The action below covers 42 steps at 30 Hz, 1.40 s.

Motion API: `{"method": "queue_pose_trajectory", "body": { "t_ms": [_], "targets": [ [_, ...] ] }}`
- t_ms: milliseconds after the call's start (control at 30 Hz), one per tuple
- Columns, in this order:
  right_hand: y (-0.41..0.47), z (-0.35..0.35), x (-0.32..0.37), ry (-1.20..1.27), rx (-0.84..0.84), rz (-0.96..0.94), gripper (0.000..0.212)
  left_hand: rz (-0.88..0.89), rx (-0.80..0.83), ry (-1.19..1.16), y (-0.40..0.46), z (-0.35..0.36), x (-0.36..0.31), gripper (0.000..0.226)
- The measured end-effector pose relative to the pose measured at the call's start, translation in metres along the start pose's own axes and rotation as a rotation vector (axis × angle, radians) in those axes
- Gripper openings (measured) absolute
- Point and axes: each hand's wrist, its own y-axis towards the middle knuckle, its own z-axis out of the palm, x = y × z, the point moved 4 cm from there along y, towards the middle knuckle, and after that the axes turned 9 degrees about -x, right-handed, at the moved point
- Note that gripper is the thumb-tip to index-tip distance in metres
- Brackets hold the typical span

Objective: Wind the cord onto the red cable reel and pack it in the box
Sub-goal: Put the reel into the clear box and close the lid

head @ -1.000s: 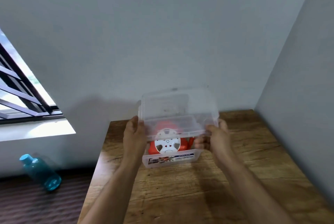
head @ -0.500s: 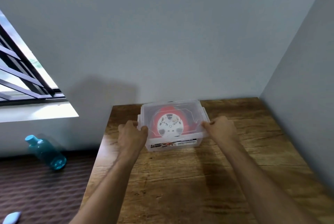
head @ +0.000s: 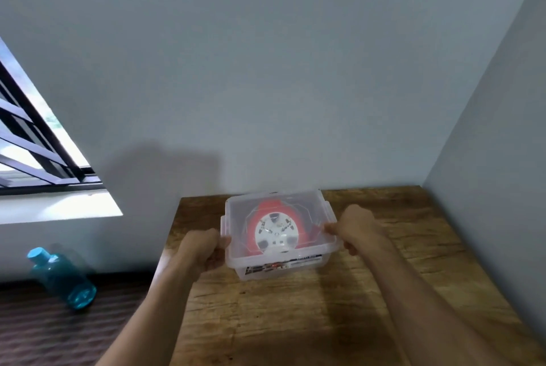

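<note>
A clear plastic box point(head: 310, 265) stands on the wooden table point(head: 325, 321) near its far edge. Its clear lid point(head: 236, 212) lies flat on top. Through the lid I see the red cable reel point(head: 298, 219) with its white hub inside the box; the cord itself is not distinguishable. My left hand point(head: 201, 249) grips the lid's left edge with curled fingers. My right hand point(head: 354, 228) grips the lid's right edge the same way.
Grey walls close off the table at the back and on the right. A teal bottle point(head: 63, 280) lies on the dark floor to the left, below a barred window point(head: 32, 153).
One second ago the lid was held tilted above the box. It has come down flat over the reel, and both hands have stayed at its side edges.
</note>
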Motion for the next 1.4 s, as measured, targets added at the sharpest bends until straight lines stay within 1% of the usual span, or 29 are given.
{"method": "queue_pose_trajectory", "body": {
  "t_ms": [67,133,233,300,367,433,500,600,700,800,867,933,967,1067,1133,1233,1300,1400],
  "targets": [
    [0.005,-0.002,0.008,-0.004,0.043,-0.011,0.042,-0.044,0.055,-0.031,0.004,0.0,0.003,0.006],
    [0.007,-0.004,0.017,-0.05,0.107,-0.053,0.038,-0.059,0.088,-0.036,0.006,0.001,0.002,0.006],
    [0.013,-0.005,0.025,-0.131,0.088,-0.099,0.036,-0.06,0.127,-0.032,0.006,0.003,-0.001,0.013],
    [0.017,-0.001,0.025,-0.152,0.078,-0.095,0.037,-0.039,0.139,-0.017,0.005,0.006,-0.004,0.014],
    [0.018,0.001,0.023,-0.148,0.104,-0.059,0.034,-0.026,0.16,-0.035,0.004,0.01,-0.006,0.015],
    [0.02,0.0,0.018,-0.085,0.171,0.012,0.021,-0.02,0.175,-0.04,0.004,0.013,-0.008,0.017],
    [0.024,0.002,0.01,0.042,0.274,0.095,0.012,-0.041,0.183,-0.046,0.007,0.012,-0.009,0.016],
    [0.021,0.01,0.0,0.25,0.432,0.151,0.015,-0.064,0.209,-0.051,0.014,0.008,-0.011,0.019],
    [0.021,0.018,-0.003,0.417,0.502,0.166,0.017,-0.023,0.207,-0.01,0.015,0.01,-0.016,0.025],
    [0.022,0.021,-0.003,0.464,0.595,0.186,0.023,0.024,0.155,0.053,0.016,0.013,-0.02,0.02],
    [0.025,0.019,-0.005,0.473,0.646,0.21,0.025,0.088,0.09,0.129,0.019,0.017,-0.023,0.016],
    [0.03,0.015,-0.006,0.451,0.617,0.233,0.027,0.172,0.008,0.195,0.02,0.022,-0.026,0.009],
    [0.031,0.013,-0.004,0.401,0.573,0.224,0.027,0.208,-0.02,0.213,0.018,0.025,-0.027,0.013],
    [0.031,0.013,0.007,0.149,0.385,0.09,0.015,0.266,-0.064,0.266,0.014,0.029,-0.027,0.016],
    [0.029,0.014,0.011,-0.016,0.269,0.03,0.024,0.281,-0.079,0.293,0.014,0.029,-0.026,0.013],
    [0.026,0.014,0.012,-0.078,0.19,0.024,0.032,0.299,-0.109,0.332,0.015,0.027,-0.026,0.012],
    [0.02,0.015,0.014,-0.083,0.162,0.041,0.031,0.313,-0.139,0.381,0.01,0.029,-0.028,0.012],
    [0.012,0.015,0.02,-0.162,0.032,-0.009,0.027,0.38,-0.22,0.547,0.0,0.036,-0.032,0.012]
  ]
}}
